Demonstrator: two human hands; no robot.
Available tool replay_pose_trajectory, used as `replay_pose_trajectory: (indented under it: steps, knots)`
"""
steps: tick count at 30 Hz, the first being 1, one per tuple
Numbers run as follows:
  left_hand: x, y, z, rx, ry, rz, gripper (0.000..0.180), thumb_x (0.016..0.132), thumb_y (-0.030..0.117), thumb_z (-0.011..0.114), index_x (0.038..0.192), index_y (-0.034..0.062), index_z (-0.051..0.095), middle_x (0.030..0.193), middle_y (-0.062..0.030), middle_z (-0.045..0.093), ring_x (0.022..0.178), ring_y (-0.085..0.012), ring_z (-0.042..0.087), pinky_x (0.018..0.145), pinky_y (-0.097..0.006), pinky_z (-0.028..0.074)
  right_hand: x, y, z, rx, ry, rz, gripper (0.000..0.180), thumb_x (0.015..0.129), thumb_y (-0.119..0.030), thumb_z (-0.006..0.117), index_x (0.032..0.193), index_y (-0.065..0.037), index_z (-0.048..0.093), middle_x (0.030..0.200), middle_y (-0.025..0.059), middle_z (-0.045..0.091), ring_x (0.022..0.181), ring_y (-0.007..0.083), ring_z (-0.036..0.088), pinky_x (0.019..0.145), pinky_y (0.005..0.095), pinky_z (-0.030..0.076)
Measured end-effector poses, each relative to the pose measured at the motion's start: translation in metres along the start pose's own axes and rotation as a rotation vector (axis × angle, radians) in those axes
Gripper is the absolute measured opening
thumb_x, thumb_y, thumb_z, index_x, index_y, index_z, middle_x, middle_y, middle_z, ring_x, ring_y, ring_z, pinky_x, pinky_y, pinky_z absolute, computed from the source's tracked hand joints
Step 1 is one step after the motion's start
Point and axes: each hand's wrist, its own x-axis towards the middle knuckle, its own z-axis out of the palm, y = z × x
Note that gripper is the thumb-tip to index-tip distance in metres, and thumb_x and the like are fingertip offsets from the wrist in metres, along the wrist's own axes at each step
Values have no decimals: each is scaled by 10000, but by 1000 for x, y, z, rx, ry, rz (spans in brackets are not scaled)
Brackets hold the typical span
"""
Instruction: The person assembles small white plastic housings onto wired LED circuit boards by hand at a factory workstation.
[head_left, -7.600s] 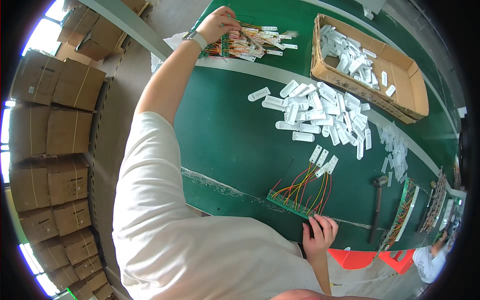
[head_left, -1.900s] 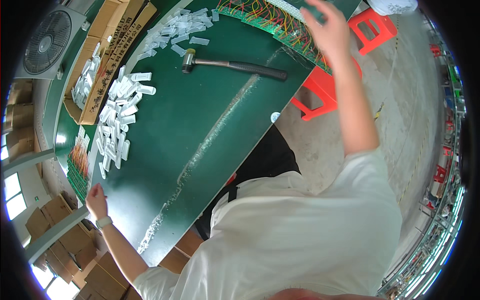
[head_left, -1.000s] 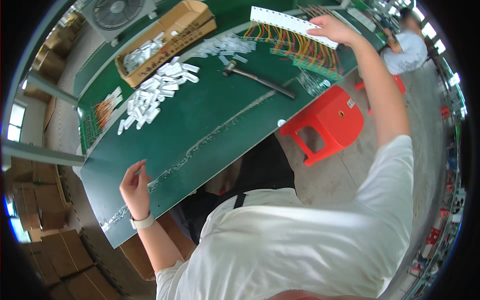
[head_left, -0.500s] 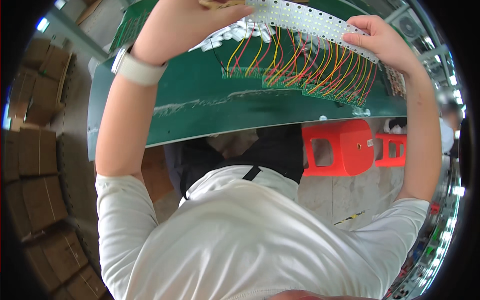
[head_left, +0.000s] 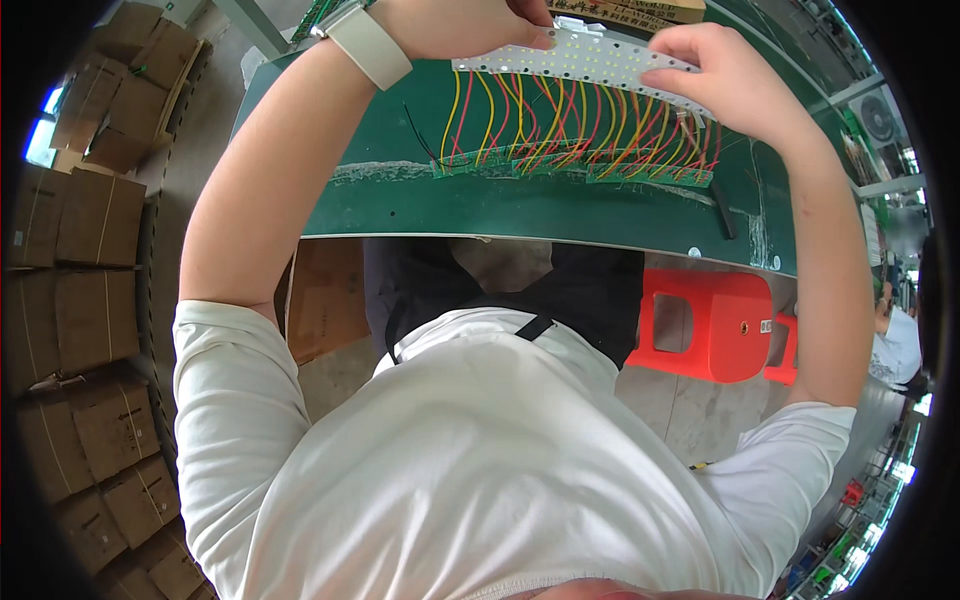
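A long white LED panel (head_left: pixel 598 62) with rows of small yellowish lights is held up over the green table. Its right part is gripped by my right hand (head_left: pixel 725 85), thumb and fingers along the edge. My left hand (head_left: pixel 465 25) is closed at the panel's upper edge, left of its middle; the thumb lies on the panel and the other fingers are partly hidden. Red and yellow wires (head_left: pixel 560 108) run from the panel's lower edge to several narrow green circuit boards (head_left: pixel 650 175) lying on the table. Small white pieces (head_left: pixel 578 26) show just behind the panel.
The green tabletop (head_left: pixel 400 210) ends close to my waist. A cardboard box (head_left: pixel 650 12) sits behind the panel. A black strip (head_left: pixel 723 210) lies right of the boards. Red stools (head_left: pixel 715 325) stand below at right; stacked cartons (head_left: pixel 95 230) are at far left.
My left hand has shifted from the panel's left end toward its middle. The panel sits further left in view and closer to the boards. The whole view has turned slightly.
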Motion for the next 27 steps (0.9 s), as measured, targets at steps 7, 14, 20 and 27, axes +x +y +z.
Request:
replay_pose_trajectory:
  steps: [7,14,20,27]
  knots:
    - [19,-21,7,7,-108,-153,268,765,270,839,892,35,812,764,-134,746,676,-220,674,700,-352,536,21,-54,13,203,146,-35,351,901,-260,772,1165,-29,748,973,179,772,884,249,728,826,357,552]
    - [10,-18,0,9,-80,-262,274,762,275,837,907,43,817,791,-136,753,723,-226,685,730,-362,538,41,-42,34,376,43,-64,311,958,-242,723,1166,-11,732,1019,150,766,912,218,705,855,349,535]
    - [7,-22,0,120,-133,-187,254,777,240,821,942,47,812,813,-143,760,753,-250,706,744,-370,549,42,-63,42,307,137,20,255,953,-219,726,1075,4,744,957,147,761,892,213,697,841,354,527]
    - [8,-31,-11,6,-200,105,209,813,150,829,990,43,800,842,-72,778,754,-148,689,727,-327,542,49,-53,52,361,158,-40,164,981,-134,686,1031,16,730,843,64,717,801,118,611,760,306,497]
